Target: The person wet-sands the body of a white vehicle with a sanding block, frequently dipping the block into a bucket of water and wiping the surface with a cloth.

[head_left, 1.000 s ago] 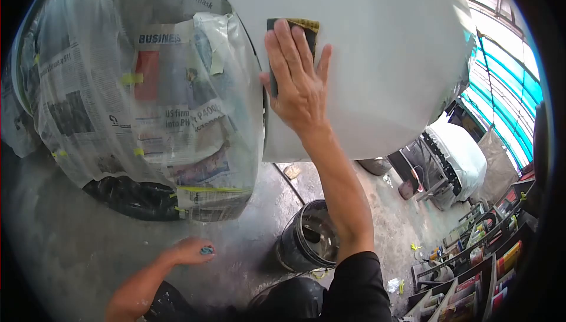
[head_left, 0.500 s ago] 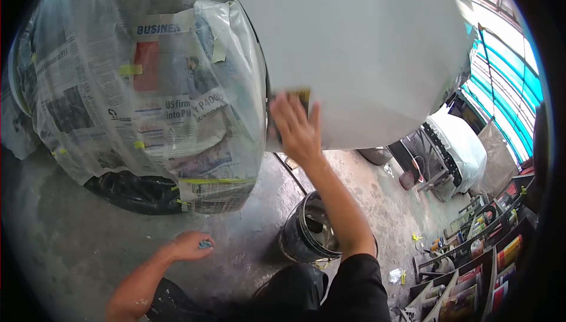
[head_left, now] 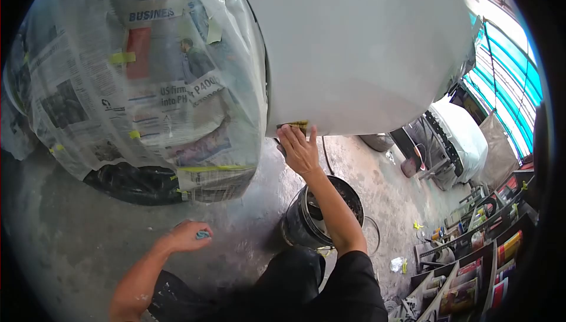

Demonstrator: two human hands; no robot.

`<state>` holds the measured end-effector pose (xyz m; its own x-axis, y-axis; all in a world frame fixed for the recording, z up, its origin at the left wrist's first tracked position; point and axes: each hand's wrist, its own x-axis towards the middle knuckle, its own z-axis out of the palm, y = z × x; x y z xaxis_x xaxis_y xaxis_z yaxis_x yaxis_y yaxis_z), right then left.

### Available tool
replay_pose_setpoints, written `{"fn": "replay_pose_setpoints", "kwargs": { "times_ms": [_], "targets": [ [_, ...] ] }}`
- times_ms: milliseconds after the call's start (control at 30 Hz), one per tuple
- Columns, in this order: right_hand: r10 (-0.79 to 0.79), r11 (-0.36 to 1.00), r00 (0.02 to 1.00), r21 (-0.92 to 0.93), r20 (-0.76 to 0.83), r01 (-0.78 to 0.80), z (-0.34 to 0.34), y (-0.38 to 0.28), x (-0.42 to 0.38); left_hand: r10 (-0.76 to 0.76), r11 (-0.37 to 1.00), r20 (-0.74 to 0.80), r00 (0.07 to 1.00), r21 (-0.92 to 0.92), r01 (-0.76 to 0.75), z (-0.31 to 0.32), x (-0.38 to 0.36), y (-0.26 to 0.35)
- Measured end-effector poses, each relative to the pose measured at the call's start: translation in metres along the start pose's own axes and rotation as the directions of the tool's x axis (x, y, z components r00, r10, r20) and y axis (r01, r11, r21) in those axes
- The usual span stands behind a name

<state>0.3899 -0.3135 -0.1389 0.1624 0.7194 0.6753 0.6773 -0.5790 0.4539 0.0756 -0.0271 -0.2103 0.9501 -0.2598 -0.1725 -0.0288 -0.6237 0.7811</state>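
A smooth light-grey car panel [head_left: 359,57] fills the upper middle. At its lower left edge, my right hand [head_left: 299,152] presses a folded piece of sandpaper [head_left: 302,125], dark with yellow print, against the surface. The fingers lie over the sandpaper and hide most of it. Lower left, my left hand [head_left: 187,236] is curled around a small blue-green lump [head_left: 203,235], held above the floor; what the lump is, I cannot make out. Left of the panel, a rounded part of the car is wrapped in newspaper and plastic sheet [head_left: 194,86], held with yellow-green tape.
A black bucket [head_left: 298,222] stands on the wet concrete floor [head_left: 236,216], just below my right forearm. A rack of cans and papers [head_left: 466,275] leans in at the lower right. Farther back sits another covered car part [head_left: 463,139] beside a tyre [head_left: 377,141].
My right hand and the sandpaper have slid down the panel to its lower edge. My left hand has risen slightly, keeping its lump. The view has shifted a little.
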Motion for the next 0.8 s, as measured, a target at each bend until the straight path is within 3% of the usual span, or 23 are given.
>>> {"fn": "replay_pose_setpoints", "kwargs": {
  "times_ms": [100,133,233,267,367,467,567,667,733,767,800],
  "targets": [
    [0.010,0.996,0.993,-0.087,-0.116,-0.020,-0.036,-0.007,0.061,0.023,1.000,0.001,1.000,0.015,-0.023,0.007,0.002,-0.006],
    [0.034,0.998,0.970,-0.049,-0.241,-0.047,-0.063,-0.011,0.098,0.041,0.999,-0.001,0.999,0.009,-0.041,0.012,0.004,-0.009],
    [0.041,0.998,0.960,-0.025,-0.277,-0.050,-0.053,-0.016,0.104,-0.097,0.993,0.094,0.991,-0.053,0.102,0.004,0.011,0.006],
    [0.003,0.991,0.993,-0.135,-0.117,-0.019,-0.027,-0.012,0.071,-0.086,0.995,0.073,0.994,-0.045,0.089,0.002,0.012,0.006],
    [-0.097,0.994,0.995,-0.052,0.025,0.098,0.029,-0.009,-0.021,-0.036,0.999,0.049,0.998,-0.010,0.037,0.003,0.015,0.007],
    [-0.130,0.973,0.991,-0.188,0.018,0.131,0.016,-0.005,0.006,-0.006,1.000,0.048,0.999,-0.010,0.007,0.004,0.014,0.006],
    [0.089,0.996,0.950,0.013,-0.298,-0.089,-0.074,-0.014,0.115,0.034,0.998,0.046,0.998,-0.047,-0.031,0.011,0.017,-0.004],
    [0.009,0.999,0.938,-0.026,-0.347,-0.020,-0.034,-0.006,0.085,0.047,0.999,0.048,0.998,0.003,-0.048,0.002,0.022,-0.007],
    [0.037,0.999,0.967,0.025,-0.251,-0.032,-0.008,-0.008,0.031,-0.031,0.999,0.073,0.997,0.011,0.030,-0.001,0.018,-0.002],
    [0.049,0.998,0.980,0.050,-0.195,-0.040,-0.004,-0.007,0.016,0.003,1.000,0.053,0.999,0.025,-0.004,-0.002,0.018,-0.001],
    [0.062,0.998,0.967,0.036,-0.246,-0.055,-0.010,-0.004,0.029,0.034,0.999,0.037,0.999,0.037,-0.035,-0.002,0.018,-0.001]
  ]
}}
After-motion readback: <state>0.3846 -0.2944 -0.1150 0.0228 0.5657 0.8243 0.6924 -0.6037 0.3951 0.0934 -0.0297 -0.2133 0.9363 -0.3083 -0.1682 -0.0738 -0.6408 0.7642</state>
